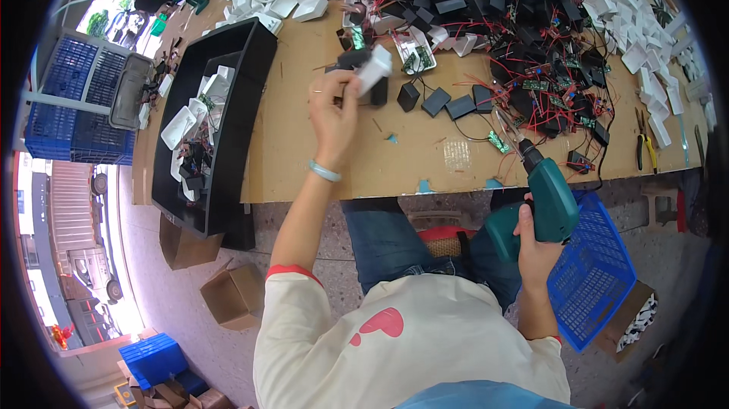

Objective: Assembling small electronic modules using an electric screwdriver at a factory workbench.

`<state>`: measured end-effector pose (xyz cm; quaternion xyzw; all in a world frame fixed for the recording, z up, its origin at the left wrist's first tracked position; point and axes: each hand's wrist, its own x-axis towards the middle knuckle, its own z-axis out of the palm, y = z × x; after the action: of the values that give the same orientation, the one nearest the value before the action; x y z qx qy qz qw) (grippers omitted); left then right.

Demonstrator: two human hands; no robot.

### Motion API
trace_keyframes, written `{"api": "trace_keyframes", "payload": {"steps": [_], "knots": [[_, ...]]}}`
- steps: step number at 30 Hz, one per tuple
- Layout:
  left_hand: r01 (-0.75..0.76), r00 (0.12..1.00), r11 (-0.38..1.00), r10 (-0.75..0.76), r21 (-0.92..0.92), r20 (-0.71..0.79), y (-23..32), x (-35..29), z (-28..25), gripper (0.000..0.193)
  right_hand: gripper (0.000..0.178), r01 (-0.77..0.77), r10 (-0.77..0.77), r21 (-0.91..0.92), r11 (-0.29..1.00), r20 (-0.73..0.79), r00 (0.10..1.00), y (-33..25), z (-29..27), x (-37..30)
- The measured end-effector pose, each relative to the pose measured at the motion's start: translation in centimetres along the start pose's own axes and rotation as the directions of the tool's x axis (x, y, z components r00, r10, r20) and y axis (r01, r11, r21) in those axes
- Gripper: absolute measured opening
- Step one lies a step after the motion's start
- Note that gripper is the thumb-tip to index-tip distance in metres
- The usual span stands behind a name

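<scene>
Left hand (332, 114) is pinching your white oblong plastic casing (376, 66), likely light, stiff: hold edges; right hand (536, 248) is clasping a green pistol-shaped drill (551, 198).

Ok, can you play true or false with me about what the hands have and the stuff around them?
1. The right hand holds a green power drill. True.
2. The left hand holds a bright red piece. False: it holds a white plastic piece.
3. A long black tray is to the left of the left hand. True.
4. The yellow-handled pliers lie inside the tray. False: they lie on the table, toward its right end.
5. A blue basket is below the tabletop, on the right. True.
</scene>
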<state>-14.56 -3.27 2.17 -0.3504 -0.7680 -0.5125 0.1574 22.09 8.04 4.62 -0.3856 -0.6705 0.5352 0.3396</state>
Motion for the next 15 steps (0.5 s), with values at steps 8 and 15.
{"api": "trace_keyframes", "payload": {"steps": [8,15], "knots": [[-0.295,0.947,0.917,0.318,0.269,-0.045,2.7,0.3,0.0,0.005,0.028,-0.009,0.009,-0.013,1.000,-0.012,1.000,-0.5,0.4,-0.3],[-0.750,0.650,0.602,0.598,0.272,0.468,4.8,-5.7,0.6,0.015,0.027,-0.022,0.024,0.028,0.999,-0.042,0.999,-0.4,0.3,0.1]]}}
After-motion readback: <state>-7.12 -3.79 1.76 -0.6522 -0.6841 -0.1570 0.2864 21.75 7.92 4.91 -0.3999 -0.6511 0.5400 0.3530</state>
